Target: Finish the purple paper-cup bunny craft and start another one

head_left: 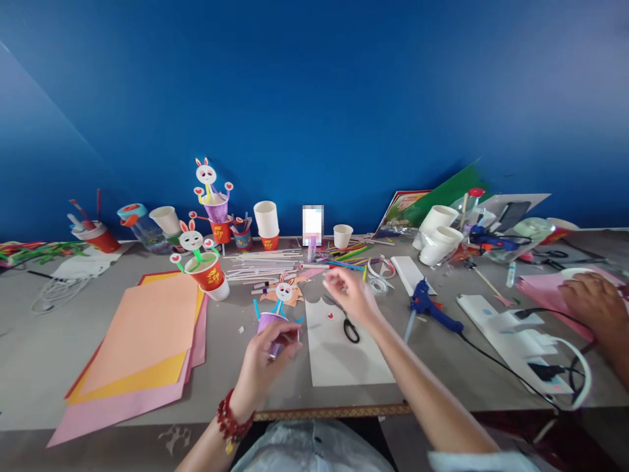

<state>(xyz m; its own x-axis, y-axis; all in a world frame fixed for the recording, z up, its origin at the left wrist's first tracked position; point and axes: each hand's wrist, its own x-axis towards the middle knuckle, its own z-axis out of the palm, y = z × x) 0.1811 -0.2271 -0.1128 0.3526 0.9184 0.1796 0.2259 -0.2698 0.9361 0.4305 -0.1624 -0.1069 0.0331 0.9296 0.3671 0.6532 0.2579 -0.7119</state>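
My left hand [272, 347] curves in front of a purple paper cup [269, 321] with a white rabbit head [284, 292] and blue arms standing up from it. Between its thumb and index finger shows a thin white edge, too small to name. My right hand [352, 294] hovers over a white paper sheet [351, 364], its fingers bent toward the thumb; whatever they pinch is hidden. Black-handled scissors [350, 331] lie on that sheet below the right hand, beside a small white piece with a red heart [330, 316].
Coloured paper sheets [142, 328] lie at left, near rabbit cups [205, 272]. Several sticks and straws [265, 262] spread behind my hands. At right are a blue glue gun [432, 308] and a corded power strip [506, 341]. Another person's hand [592, 295] rests on pink paper.
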